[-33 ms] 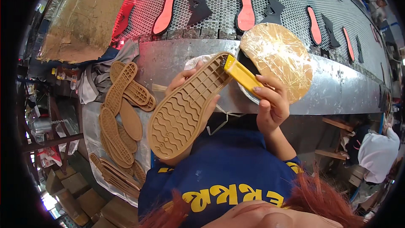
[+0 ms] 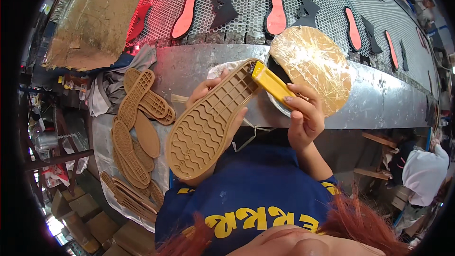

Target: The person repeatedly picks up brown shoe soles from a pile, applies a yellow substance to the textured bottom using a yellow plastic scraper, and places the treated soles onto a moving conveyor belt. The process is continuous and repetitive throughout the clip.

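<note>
Gripping one tan rubber sole (image 2: 208,123) tread-up, the left hand (image 2: 211,99) steadies it while the right hand (image 2: 305,116) clasps a yellow brush (image 2: 272,84) at its tip, above a film-covered bowl (image 2: 310,66); more soles (image 2: 135,128) lie left on the worktop (image 2: 379,99)

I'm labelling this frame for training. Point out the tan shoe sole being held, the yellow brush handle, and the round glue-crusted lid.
tan shoe sole (image 2: 208,123), head view, mid tread
yellow brush handle (image 2: 271,83), head view, mid handle
round glue-crusted lid (image 2: 310,66), head view, centre
</note>
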A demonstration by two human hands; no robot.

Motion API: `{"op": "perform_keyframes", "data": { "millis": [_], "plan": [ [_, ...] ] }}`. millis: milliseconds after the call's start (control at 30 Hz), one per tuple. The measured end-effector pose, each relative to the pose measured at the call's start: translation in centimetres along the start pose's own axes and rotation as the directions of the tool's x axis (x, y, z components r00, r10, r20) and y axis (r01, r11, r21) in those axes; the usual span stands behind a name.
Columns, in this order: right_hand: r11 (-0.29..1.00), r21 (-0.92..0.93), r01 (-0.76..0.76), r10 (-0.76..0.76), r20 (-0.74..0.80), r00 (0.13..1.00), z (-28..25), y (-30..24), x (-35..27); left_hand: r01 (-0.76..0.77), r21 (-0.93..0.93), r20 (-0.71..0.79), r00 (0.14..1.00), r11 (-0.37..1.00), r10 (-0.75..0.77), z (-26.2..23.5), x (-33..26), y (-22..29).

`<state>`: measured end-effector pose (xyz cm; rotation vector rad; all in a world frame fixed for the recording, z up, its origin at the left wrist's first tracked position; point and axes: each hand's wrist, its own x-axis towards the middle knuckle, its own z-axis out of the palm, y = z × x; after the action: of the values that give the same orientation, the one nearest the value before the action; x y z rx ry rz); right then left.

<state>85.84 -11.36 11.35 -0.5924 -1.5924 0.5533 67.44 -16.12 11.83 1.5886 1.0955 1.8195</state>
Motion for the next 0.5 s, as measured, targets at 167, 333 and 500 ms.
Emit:
{"op": "perform_keyframes", "data": {
  "millis": [167, 333, 500],
  "plan": [
    [0.999, -0.004, -0.037, 0.037, -0.011, 0.999, -0.3, -0.1, -0.2, -0.064, -0.014, 0.051, 0.997, 0.998, 0.065, 0.3, 0.0, -0.2],
    [0.999, -0.025, 0.025, -0.023, 0.082, 0.996, -0.6, -0.2, -0.1, -0.076, -0.045, 0.057, 0.995, 0.996, 0.078, 0.9, 0.1, -0.3],
    [0.999, 0.031, 0.035, -0.039, 0.166, 0.985, -0.4, -1.5, -0.1, -0.091, -0.083, 0.019, 0.996, 0.992, 0.092, 1.2, -0.2, -1.2]
  ]
}}
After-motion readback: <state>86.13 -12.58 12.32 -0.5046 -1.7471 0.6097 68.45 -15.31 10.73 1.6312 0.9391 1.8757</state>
